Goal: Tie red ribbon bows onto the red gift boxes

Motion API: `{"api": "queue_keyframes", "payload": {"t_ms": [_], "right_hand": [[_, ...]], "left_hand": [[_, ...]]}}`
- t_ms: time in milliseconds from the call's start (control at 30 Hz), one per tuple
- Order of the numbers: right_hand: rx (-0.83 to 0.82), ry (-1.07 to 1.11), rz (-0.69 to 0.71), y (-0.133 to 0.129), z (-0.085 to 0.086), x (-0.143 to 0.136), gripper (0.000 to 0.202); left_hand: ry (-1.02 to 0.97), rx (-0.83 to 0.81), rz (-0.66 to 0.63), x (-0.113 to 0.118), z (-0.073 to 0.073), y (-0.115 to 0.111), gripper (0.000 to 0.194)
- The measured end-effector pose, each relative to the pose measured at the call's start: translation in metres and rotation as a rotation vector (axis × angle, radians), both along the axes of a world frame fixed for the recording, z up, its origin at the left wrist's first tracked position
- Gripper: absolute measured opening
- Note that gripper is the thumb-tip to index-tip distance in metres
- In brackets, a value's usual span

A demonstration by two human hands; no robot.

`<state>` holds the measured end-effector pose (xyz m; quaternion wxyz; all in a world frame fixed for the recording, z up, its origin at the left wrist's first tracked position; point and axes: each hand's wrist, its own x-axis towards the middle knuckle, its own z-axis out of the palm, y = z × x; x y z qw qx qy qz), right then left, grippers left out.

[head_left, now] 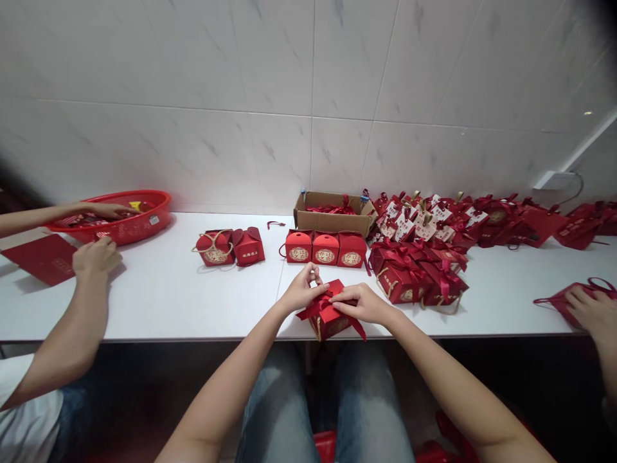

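A red gift box [332, 323] with a gold rope handle and a red ribbon [354, 311] sits at the table's front edge, between my hands. My left hand [304, 290] is at the box's upper left, its fingers pinched on the ribbon. From the right, my right hand [360, 302] lies over the box top with its fingers pressed together on the ribbon at the knot. The fingertips partly cover the knot.
Behind stand three red boxes [325, 249] and a cardboard box [332, 220] of ribbons. Finished-looking boxes [405, 273] are piled right. Two boxes [216, 247] stand left. People's hands work at a red basket [139, 226] far left and a red box [562, 305] far right.
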<state>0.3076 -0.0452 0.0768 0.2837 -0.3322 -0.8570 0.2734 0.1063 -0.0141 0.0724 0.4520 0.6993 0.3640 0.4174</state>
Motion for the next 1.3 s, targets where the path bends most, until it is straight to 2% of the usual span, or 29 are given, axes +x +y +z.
{"api": "queue_keyframes", "payload": {"t_ms": [133,233,333,467,600,967,1100,1300], "right_hand": [[0.029,-0.021,0.005,-0.004,0.005,0.001,0.024],[0.012,-0.009,-0.002,-0.006,0.008,0.002,0.024],[-0.057,0.067,-0.046,-0.007,0.008,0.002,0.026],[-0.233,0.248,-0.106,-0.006,0.003,0.002,0.03],[-0.353,0.365,-0.127,-0.002,-0.001,0.002,0.027],[-0.37,0.592,-0.403,0.007,-0.005,-0.011,0.035],[-0.379,0.639,-0.447,0.011,-0.012,-0.012,0.037],[-0.371,0.641,-0.456,0.012,-0.017,-0.01,0.036]], "left_hand": [[0.029,0.071,0.052,0.0,0.0,-0.001,0.03],[0.101,0.117,0.014,-0.002,0.006,-0.002,0.022],[0.203,0.154,-0.022,-0.002,0.014,-0.003,0.022],[0.293,0.191,-0.005,0.001,0.02,-0.004,0.026],[0.331,0.179,-0.031,0.006,0.018,-0.004,0.025],[0.271,0.082,-0.042,0.014,0.009,-0.005,0.021],[0.26,0.107,-0.027,0.014,0.006,-0.007,0.021],[0.293,0.111,-0.076,0.012,0.005,-0.01,0.02]]}}
